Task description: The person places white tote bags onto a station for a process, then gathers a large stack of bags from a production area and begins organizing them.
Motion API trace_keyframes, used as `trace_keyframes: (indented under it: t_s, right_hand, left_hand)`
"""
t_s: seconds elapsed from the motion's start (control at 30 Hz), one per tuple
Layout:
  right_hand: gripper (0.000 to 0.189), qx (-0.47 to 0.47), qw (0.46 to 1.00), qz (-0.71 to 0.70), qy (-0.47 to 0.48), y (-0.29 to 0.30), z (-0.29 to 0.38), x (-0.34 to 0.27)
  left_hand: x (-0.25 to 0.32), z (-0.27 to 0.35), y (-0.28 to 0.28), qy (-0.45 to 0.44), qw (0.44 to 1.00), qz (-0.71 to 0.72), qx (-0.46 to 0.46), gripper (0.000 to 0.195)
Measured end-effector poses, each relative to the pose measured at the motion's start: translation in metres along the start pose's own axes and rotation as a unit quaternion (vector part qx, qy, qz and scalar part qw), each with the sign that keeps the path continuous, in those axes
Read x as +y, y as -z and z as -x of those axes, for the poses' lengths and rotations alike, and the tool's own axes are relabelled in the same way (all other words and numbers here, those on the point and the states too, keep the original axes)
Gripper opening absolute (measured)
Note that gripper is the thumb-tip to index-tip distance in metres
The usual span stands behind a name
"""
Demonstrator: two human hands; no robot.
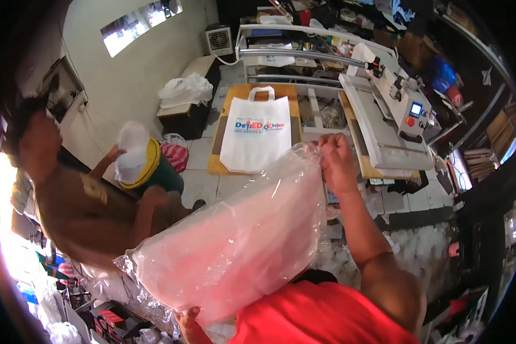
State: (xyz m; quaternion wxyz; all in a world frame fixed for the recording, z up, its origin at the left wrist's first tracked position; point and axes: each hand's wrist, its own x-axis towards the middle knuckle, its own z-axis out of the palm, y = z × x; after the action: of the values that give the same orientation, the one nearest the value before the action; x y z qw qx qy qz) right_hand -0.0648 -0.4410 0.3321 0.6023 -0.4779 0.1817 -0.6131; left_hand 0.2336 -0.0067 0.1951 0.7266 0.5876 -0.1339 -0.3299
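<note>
A large clear plastic bag with flat whitish contents stretches slantwise before my red shirt. Near its upper right corner my right hand grips the bunched plastic. At the lower left edge is my left hand, its thumb over the bag's rim and its other fingers hidden underneath. Beyond the bag, a white fabric tote bag with blue and red print lies flat on a wooden board, its handle pointing away from me. The bag's upper edge overlaps the tote's near edge in view.
A heat press machine with a lit control panel stands at the right. A co-worker at the left holds a translucent plastic sheet over a green bin with a yellow rim. White plastic bags rest on a low black bench.
</note>
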Motion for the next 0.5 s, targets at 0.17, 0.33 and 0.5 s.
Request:
trace_keyframes:
  t_s: [0.17,0.33,0.5]
  right_hand:
    - [0.035,0.093,0.99,0.092,-0.057,0.021,0.034,0.059]
    - [0.028,0.107,0.956,0.174,-0.212,0.029,0.056,0.09]
    - [0.021,0.003,0.969,0.015,-0.247,0.084,0.027,0.098]
  left_hand:
    - [0.002,0.023,0.012,0.024,0.999,-0.022,0.005,0.084]
    - [0.007,0.038,0.019,0.038,0.998,-0.04,0.012,0.085]
    - [0.013,0.05,0.026,0.038,0.998,-0.055,0.017,0.085]
